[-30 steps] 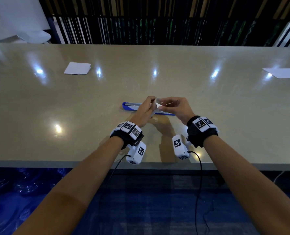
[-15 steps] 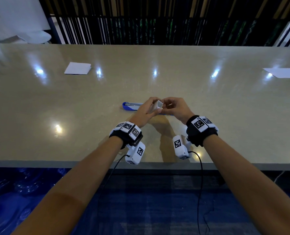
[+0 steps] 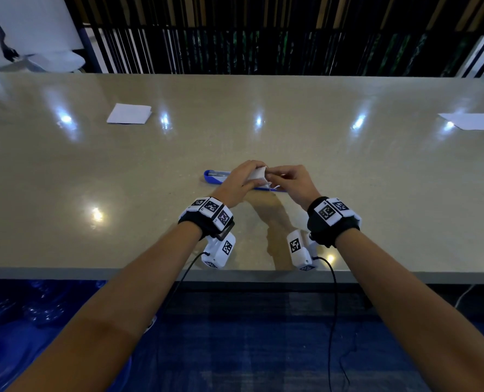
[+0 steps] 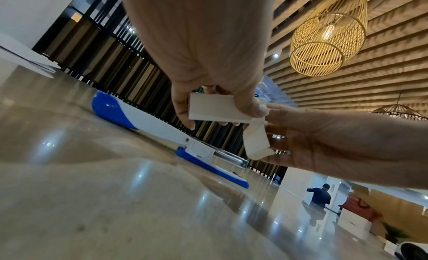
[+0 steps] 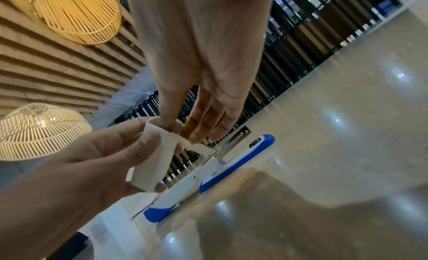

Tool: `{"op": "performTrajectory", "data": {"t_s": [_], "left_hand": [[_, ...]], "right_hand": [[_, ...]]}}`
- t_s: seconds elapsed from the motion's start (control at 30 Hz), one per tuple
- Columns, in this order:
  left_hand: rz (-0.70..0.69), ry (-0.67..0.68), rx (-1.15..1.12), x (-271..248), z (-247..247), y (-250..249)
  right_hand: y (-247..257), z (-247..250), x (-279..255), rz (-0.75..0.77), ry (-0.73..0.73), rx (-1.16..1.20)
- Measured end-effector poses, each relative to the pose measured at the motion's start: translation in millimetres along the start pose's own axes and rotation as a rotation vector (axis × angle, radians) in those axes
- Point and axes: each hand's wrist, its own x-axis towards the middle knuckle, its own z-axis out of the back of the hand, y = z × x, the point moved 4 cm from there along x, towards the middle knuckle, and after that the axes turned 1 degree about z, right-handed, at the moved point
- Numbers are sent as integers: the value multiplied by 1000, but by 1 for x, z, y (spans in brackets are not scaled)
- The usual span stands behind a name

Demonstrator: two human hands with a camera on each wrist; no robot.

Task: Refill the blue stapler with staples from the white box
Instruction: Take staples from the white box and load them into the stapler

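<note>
The blue and white stapler (image 3: 213, 177) lies swung open flat on the table, its metal staple channel (image 5: 234, 141) exposed; my hands hide its middle in the head view. Just above it, my left hand (image 3: 256, 176) grips the small white box (image 4: 217, 108) between thumb and fingers. The box's end flap (image 4: 256, 141) hangs open. My right hand (image 3: 272, 176) meets that end: its thumb tip sits in the opening (image 5: 165, 125) and its fingers lie against the flap. I cannot see any staples.
The beige table (image 3: 348, 171) is wide and glossy. A white paper (image 3: 129, 113) lies far left and another paper (image 3: 472, 121) far right. The table's front edge (image 3: 93, 274) runs just under my wrists. A dark slatted screen stands behind the table.
The flap has been folded open and the box has turned slightly in my left hand. My right thumb has moved into the box's open end. Both hands stay over the stapler.
</note>
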Motion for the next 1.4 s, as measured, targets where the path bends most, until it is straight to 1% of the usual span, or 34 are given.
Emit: {"op": "performTrajectory", "data": {"t_s": [0.27,0.43,0.6,0.7,0.8,0.9,1.0,1.07,1.2,1.27,1.4], "left_hand": [[-23,90,163,5,7,-5],[-49,146,260,8,10,-8],[-42,131,303,7,15,-8],[-31,132,329,7,19,-7],[-82,130,426,8,22,-13],[-133,121,541,12,23,-22],[-132,155,620,16,25,-25],[-143,174,660,18,25,-27],[-125,207,648,20,24,-28],[-110,210,613,20,24,-27],[-65,155,465,17,22,-22]], "right_hand": [[-6,-4,4,-30,-8,50],[-11,-3,4,-59,-75,62],[-9,-1,4,-60,-150,53],[-7,-2,0,-79,-112,59],[-9,-6,-3,-178,-42,86],[-10,-8,-4,-254,-31,150],[-12,-10,-6,-286,-33,201],[-12,-12,-7,-308,-9,250],[-11,-16,-10,-359,86,333],[-12,-15,-10,-371,78,348],[-11,-14,-9,-392,2,401]]}}
